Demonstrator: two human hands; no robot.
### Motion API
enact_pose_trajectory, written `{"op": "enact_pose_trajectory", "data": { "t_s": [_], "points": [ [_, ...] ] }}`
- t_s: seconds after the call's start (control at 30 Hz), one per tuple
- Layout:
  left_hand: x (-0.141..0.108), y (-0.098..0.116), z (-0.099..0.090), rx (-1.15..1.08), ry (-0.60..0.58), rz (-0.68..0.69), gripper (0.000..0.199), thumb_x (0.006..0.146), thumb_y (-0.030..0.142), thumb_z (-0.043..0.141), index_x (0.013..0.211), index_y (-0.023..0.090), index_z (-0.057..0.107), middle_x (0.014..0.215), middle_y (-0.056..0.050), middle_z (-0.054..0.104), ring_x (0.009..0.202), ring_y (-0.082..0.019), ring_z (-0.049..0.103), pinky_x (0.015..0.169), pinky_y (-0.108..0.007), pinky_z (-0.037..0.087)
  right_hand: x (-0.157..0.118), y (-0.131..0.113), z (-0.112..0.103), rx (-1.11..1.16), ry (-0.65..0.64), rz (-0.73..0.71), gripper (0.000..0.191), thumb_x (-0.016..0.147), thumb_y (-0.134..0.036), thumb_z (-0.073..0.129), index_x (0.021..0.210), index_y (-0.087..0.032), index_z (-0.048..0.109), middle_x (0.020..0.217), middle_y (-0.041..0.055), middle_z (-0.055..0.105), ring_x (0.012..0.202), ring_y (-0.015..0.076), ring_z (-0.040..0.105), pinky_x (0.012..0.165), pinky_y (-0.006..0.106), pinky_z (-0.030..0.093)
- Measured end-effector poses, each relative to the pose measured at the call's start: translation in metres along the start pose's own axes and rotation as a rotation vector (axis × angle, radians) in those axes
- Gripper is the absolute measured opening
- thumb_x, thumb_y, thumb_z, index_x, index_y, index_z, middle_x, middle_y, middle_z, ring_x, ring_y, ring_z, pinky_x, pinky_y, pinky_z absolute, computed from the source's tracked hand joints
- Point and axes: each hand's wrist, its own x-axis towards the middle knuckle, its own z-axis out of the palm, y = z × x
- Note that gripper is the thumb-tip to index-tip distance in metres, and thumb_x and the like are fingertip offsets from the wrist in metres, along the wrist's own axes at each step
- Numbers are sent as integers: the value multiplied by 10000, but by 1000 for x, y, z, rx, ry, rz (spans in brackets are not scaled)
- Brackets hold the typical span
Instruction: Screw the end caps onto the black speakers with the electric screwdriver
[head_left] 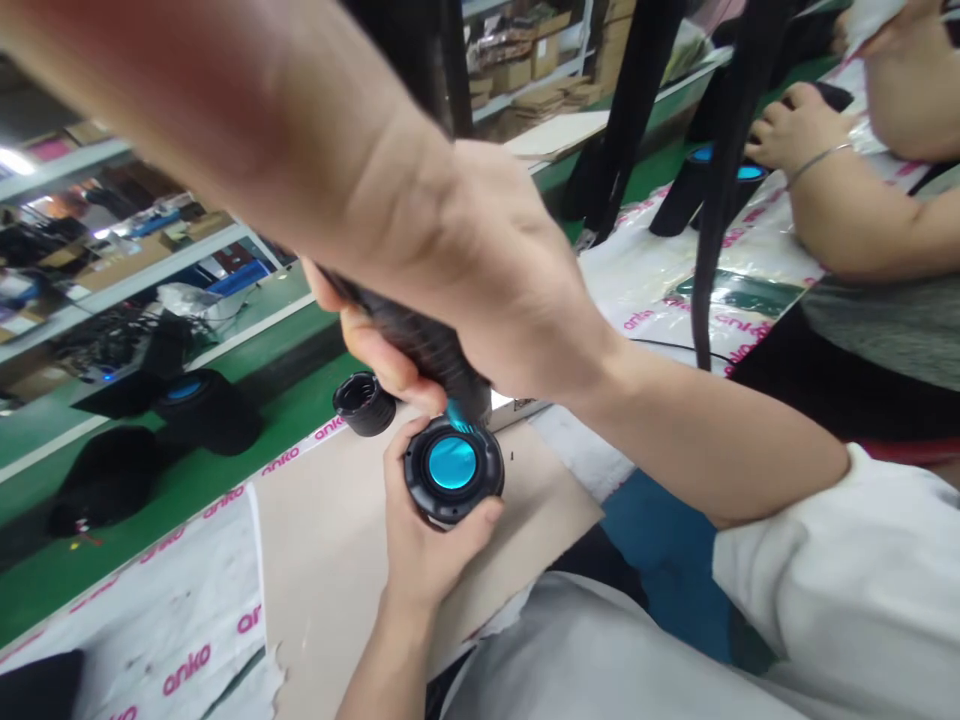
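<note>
My left hand [427, 550] is closed around a round black speaker [418, 478] with a shiny blue disc at its centre. Small holes show in its rim. My right hand [525, 290] wraps around a dark, ribbed screwdriver [427, 345], pointed down at the speaker's far edge. A teal part shows at the tool's lower end; its tip is hard to make out. Part of my right hand looms large and blurred toward the upper left. Just beyond the speaker stands a black ring-shaped part [364, 404]. Beneath my hands lies a beige cardboard sheet [330, 560].
A tiny dark screw-like piece [512, 456] lies on the cardboard. Dark cylindrical speakers [214, 415] stand on the green bench [300, 355] at left. At right, a co-worker's hand [802, 130] rests by more speakers [679, 195]. Black straps or posts [724, 170] hang between us.
</note>
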Motion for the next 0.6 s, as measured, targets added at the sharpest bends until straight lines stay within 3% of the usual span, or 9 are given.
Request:
{"op": "enact_pose_trajectory", "data": {
  "t_s": [0.07,0.13,0.2,0.27,0.4,0.5,0.6],
  "points": [
    [0,0,1,-14,9,-10,878,732,631,956,1415,253,554,1321,-117,696,1150,-309,761,949,-402,637,-13,-11,-9,29,61,-51,649,894,-838,674,839,-224,471,533,-63,521,427,111,481,410,254,456],
    [0,0,1,-38,5,-13,842,745,593,961,1404,256,559,1304,-110,707,1124,-295,770,938,-390,638,-26,-9,-23,-15,282,-118,665,863,-819,740,792,-211,478,550,-66,484,437,85,445,415,254,439],
    [0,0,2,-67,-3,-17,833,742,563,974,1398,259,561,1284,-101,720,1101,-283,781,932,-379,641,-35,7,-38,-117,488,-186,643,827,-797,800,788,-212,536,569,-50,492,438,94,458,385,269,370],
    [0,0,2,-78,3,-21,865,717,585,987,1397,257,564,1276,-100,725,1092,-285,786,927,-377,643,-40,29,-48,-180,580,-188,668,785,-851,796,784,-224,567,537,-47,481,406,114,457,345,292,318],
    [0,0,1,-64,16,-20,868,713,590,990,1394,253,570,1280,-104,725,1091,-286,788,919,-371,643,-40,55,-49,-216,606,-117,733,780,-937,719,750,-227,537,494,-58,443,373,97,417,365,262,279],
    [0,-1,2,-86,14,-16,841,726,537,993,1396,253,573,1280,-99,731,1099,-277,791,928,-361,642,-41,58,-46,-200,633,-132,720,866,-912,646,728,-222,499,493,-54,409,361,90,402,358,246,240],
    [1,-2,2,-122,19,-18,841,714,506,1006,1393,250,579,1280,-94,740,1097,-271,797,932,-353,639,-43,51,-50,-152,569,-71,708,831,-859,737,697,-220,466,478,-49,440,329,103,409,306,250,254]
  ]
}}
